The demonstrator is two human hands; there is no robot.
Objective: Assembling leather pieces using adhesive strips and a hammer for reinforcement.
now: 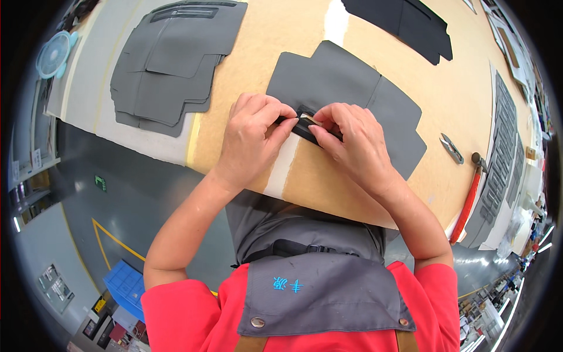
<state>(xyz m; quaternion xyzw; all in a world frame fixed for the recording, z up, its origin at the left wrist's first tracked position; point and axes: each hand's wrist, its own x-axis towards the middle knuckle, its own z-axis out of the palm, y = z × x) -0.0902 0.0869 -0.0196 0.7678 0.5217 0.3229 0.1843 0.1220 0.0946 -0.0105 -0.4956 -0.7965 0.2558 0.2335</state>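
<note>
On the table in front of me lies a dark grey cut panel [340,76] of sheet material, with notched corners and a seam line across it. At its near-left edge both my hands work on a narrow black strip [304,130]. My left hand [251,132] pinches the strip's left part between thumb and fingertips. Close beside it, my right hand [359,144] has its fingers curled and its thumb pressed on the strip's right part. A small pale patch shows between the fingertips; what it is I cannot tell.
Stacked grey panels [170,76] lie at the left, a black panel [404,29] at the far right. Right of my hands are small thread snips [451,149] and a red-handled hammer [467,205], beside a sheet of dark strips [500,155]. A blue crate [124,287] stands on the floor.
</note>
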